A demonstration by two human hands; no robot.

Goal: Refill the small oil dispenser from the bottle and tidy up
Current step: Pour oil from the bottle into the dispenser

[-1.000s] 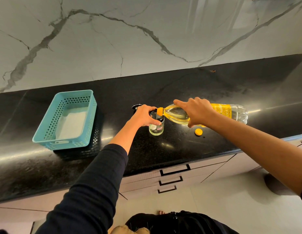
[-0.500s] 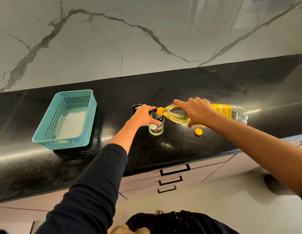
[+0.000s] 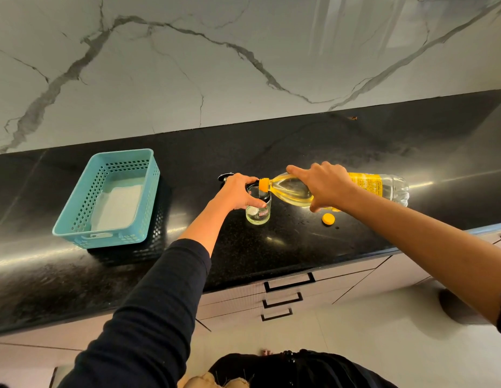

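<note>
A small clear glass oil dispenser stands on the black counter. My left hand grips its upper rim from the left. My right hand holds a clear plastic oil bottle tipped almost flat, its yellow neck over the dispenser's mouth. A thin stream of oil runs into the glass. The bottle's yellow cap lies on the counter just right of the dispenser. A dark lid-like piece peeks out behind my left hand.
A teal perforated plastic basket sits on the counter to the left. A white marble wall rises behind. Drawers with black handles are below the counter's front edge.
</note>
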